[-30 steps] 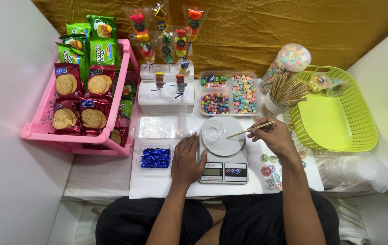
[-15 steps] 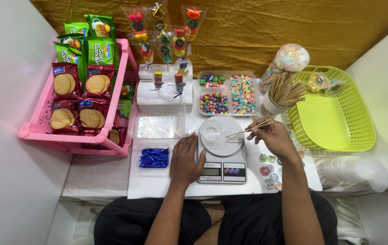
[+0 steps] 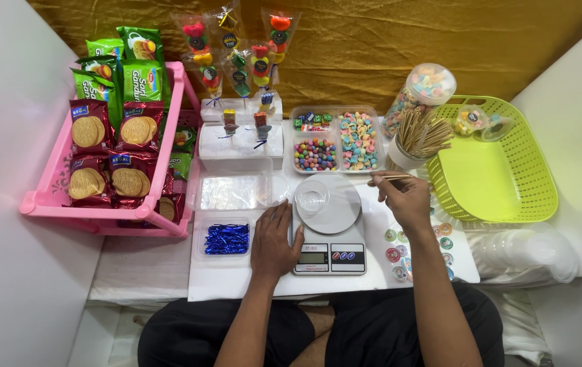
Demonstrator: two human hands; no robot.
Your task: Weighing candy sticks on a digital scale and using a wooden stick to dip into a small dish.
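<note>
Seen from the head camera, the left hand lies flat on the white tabletop, fingers released, touching the left edge of the grey kitchen scale. A small clear plastic cup lies on the scale's round plate. To the right, the right hand has its fingers clenched on a thin wooden skewer, held level just beside the white cup of skewers. Round stickers lie near that wrist.
</note>
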